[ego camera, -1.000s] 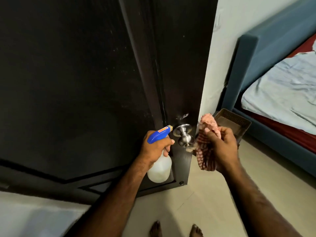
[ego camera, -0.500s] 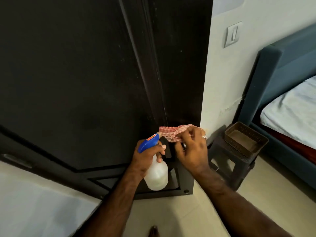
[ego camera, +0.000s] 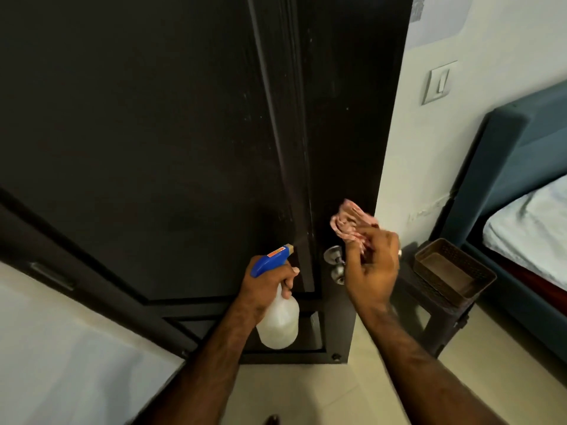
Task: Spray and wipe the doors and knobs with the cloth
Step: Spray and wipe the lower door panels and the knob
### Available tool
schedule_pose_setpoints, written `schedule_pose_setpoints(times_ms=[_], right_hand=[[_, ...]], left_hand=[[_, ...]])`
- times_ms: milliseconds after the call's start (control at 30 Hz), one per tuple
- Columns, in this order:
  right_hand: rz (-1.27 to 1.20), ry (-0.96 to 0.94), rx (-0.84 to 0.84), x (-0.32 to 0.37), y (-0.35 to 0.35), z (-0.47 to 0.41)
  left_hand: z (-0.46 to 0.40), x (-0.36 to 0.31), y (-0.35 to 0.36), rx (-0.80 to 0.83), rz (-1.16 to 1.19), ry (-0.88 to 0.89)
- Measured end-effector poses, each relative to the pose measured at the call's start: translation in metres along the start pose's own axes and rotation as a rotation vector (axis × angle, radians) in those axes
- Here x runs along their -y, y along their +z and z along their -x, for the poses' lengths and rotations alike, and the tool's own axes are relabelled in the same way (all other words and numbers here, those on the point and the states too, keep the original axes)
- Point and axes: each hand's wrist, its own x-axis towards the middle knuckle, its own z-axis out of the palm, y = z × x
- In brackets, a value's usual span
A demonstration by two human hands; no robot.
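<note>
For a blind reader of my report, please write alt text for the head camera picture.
A person's left hand grips a spray bottle aimed at a dark door, while the right hand holds a pink cloth just above the metal knob. A bed stands to the right.

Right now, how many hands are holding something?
2. The left hand grips the white spray bottle with a blue trigger head; the right hand pinches the bunched red-checked cloth above the round metal door knob.
</note>
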Motion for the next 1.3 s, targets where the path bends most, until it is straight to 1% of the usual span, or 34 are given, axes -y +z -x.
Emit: schedule_pose_setpoints(times_ms=[67,133,167,233,333,367,400,433,467,533,567,600,667,700,767,800,833,867,900,967,1000,1033,1067,1100,1167,1233,1300], right_hand=[[0.070,-0.360,0.024,0.010,0.003,-0.011],[0.249,-0.645,0.091,0.010,0.016,-0.018],[0.370,-0.741,0.129,0.006,0.023,-0.018],[0.571,-0.819,0.252,-0.013,0.030,-0.006],[0.802,-0.877,0.552,-0.042,0.026,0.012],[0.836,-0.896,0.603,-0.045,0.023,0.010],[0.815,-0.899,0.595,-0.041,0.020,0.003],[0.732,-0.872,0.553,-0.033,0.020,-0.004],[0.599,-0.835,0.477,-0.021,0.021,-0.012],[0.348,-0.781,0.268,0.005,0.024,-0.030],[0.274,-0.759,0.175,0.018,0.027,-0.038],[0.243,-0.747,0.119,0.025,0.032,-0.044],[0.291,-0.791,0.115,0.024,0.044,-0.046],[0.371,-0.834,0.166,0.013,0.048,-0.040],[0.559,-0.860,0.360,-0.015,0.044,-0.026],[0.611,-0.820,0.448,-0.026,0.036,-0.023],[0.608,-0.757,0.488,-0.032,0.028,-0.023],[0.548,-0.669,0.472,-0.033,0.020,-0.024],[0.432,-0.540,0.416,-0.027,0.013,-0.027],[0.163,-0.325,0.239,-0.011,0.007,-0.035],[0.078,-0.276,0.159,-0.001,0.007,-0.040],[0.037,-0.268,0.108,0.009,0.008,-0.041],[0.025,-0.306,0.083,0.018,0.012,-0.042],[0.020,-0.383,0.075,0.026,0.016,-0.041],[0.049,-0.585,0.092,0.038,0.030,-0.043],[0.210,-0.790,0.129,0.040,0.049,-0.048],[0.421,-0.899,0.231,0.018,0.058,-0.045]], left_hand=[[-0.002,0.001,0.001,-0.002,-0.022,0.000],[-0.003,0.003,0.001,-0.028,0.016,-0.013],[-0.003,0.004,0.000,-0.039,0.047,-0.020],[0.000,0.005,-0.005,-0.042,0.094,-0.016],[0.002,0.008,-0.015,0.000,0.135,-0.013],[0.004,0.009,-0.019,0.004,0.141,-0.013],[0.004,0.009,-0.021,0.000,0.148,-0.014],[0.004,0.011,-0.024,-0.016,0.164,-0.018],[0.005,0.011,-0.026,-0.031,0.185,-0.023],[0.004,0.010,-0.028,-0.055,0.245,-0.027],[0.004,0.007,-0.027,-0.057,0.254,-0.020],[0.002,0.004,-0.026,-0.057,0.252,-0.010],[-0.002,-0.002,-0.026,-0.055,0.236,-0.001],[-0.004,-0.003,-0.026,-0.060,0.226,0.004],[-0.006,-0.005,-0.029,-0.082,0.201,0.002],[-0.006,-0.006,-0.029,-0.091,0.185,0.010],[-0.005,-0.008,-0.030,-0.102,0.165,0.022],[-0.005,-0.010,-0.030,-0.109,0.150,0.039],[-0.005,-0.013,-0.031,-0.121,0.143,0.067],[-0.005,-0.020,-0.032,-0.142,0.170,0.130],[-0.005,-0.023,-0.032,-0.144,0.194,0.153],[-0.005,-0.026,-0.032,-0.148,0.204,0.170],[-0.005,-0.028,-0.032,-0.154,0.201,0.181],[-0.004,-0.030,-0.031,-0.160,0.194,0.190],[-0.001,-0.032,-0.031,-0.174,0.196,0.188],[0.002,-0.029,-0.032,-0.186,0.191,0.170],[0.006,-0.023,-0.033,-0.184,0.191,0.143]])
